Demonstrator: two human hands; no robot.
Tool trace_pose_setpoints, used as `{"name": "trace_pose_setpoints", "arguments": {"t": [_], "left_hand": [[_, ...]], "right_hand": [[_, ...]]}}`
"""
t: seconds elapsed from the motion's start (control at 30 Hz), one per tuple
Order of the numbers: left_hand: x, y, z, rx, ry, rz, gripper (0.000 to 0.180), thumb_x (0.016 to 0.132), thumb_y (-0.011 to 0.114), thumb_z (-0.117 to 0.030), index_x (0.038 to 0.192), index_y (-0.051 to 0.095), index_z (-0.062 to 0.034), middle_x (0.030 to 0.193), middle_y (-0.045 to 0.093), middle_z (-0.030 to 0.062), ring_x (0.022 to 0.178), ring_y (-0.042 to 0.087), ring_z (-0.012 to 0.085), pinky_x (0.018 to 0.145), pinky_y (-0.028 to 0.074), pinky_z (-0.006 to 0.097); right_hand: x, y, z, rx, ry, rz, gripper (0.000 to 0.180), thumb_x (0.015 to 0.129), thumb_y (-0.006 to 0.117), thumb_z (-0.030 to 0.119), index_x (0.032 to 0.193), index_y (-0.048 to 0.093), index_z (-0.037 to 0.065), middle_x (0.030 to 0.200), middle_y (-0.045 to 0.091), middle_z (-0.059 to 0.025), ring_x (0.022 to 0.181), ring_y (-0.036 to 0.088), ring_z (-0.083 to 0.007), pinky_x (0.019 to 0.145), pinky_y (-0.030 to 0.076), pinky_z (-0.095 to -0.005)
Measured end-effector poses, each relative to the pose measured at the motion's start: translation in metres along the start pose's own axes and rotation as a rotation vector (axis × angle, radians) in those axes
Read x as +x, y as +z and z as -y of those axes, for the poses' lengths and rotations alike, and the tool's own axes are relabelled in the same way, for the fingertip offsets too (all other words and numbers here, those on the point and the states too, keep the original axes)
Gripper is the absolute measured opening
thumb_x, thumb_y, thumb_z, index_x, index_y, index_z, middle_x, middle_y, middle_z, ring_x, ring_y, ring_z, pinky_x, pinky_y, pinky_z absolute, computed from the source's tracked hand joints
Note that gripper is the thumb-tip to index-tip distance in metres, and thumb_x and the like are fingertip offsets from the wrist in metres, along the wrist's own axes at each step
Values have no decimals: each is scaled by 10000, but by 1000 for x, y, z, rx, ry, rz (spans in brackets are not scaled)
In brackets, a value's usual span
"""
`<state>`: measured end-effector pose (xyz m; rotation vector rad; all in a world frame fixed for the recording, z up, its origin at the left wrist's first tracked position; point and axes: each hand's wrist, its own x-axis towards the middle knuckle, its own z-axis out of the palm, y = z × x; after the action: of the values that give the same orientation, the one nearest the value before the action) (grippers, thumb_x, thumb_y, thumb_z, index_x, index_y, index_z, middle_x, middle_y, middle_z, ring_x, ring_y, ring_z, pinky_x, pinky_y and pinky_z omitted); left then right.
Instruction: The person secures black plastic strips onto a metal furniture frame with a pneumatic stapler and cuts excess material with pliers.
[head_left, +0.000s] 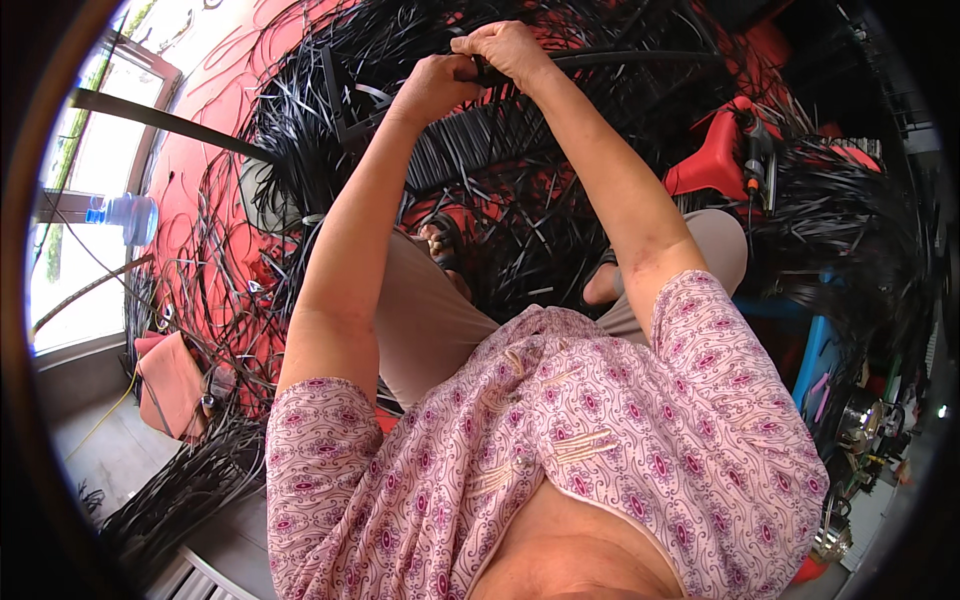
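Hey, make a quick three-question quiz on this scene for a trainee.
1. True or false: the left hand and right hand are close together.
2. Which is on the person's left?
A) Red plastic piece
B) Blue-tinted plastic bottle
C) Shiny metal items
3. Fill in: the floor covering under the scattered black strips is ____ in colour.

Key: 1. True. 2. B. 3. Red.

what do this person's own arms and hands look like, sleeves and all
The left hand and right hand wear no gloves. The left sleeve and right sleeve are short and loose, pale pink with purplish medallions and curling lines. Both forearms are uncovered.
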<state>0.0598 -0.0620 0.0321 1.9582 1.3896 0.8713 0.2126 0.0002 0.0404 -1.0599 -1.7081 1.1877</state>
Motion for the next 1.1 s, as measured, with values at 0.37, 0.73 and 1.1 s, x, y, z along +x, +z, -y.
{"name": "trace_pose_setpoints", "arguments": {"t": [0.37, 0.73, 1.1], "left_hand": [[-3, -10, 2, 146, -3, -15, 294, 760, 741, -334, 862, 706, -60, 778, 696, 97, 752, 674, 263, 703, 526, 384], [-12, -14, -9, 615, 70, 68, 330, 866, 633, -384, 962, 634, -68, 957, 669, 126, 934, 638, 354, 764, 498, 463], [9, -12, 35, 389, 148, -139, 378, 839, 700, -358, 1069, 690, -59, 836, 697, 129, 788, 676, 265, 724, 511, 359]], "right_hand": [[-15, 11, 13, 315, -131, -28, 199, 832, 772, 248, 771, 728, 63, 674, 635, 24, 589, 514, -39, 557, 411, -208], [-7, 8, 7, 371, -129, -33, 170, 848, 750, 226, 859, 751, 56, 745, 685, -4, 621, 551, -48, 570, 440, -204], [6, 4, 26, 456, -28, 79, 184, 896, 696, 240, 803, 695, 81, 682, 610, 25, 635, 537, -64, 592, 396, -213]]}}
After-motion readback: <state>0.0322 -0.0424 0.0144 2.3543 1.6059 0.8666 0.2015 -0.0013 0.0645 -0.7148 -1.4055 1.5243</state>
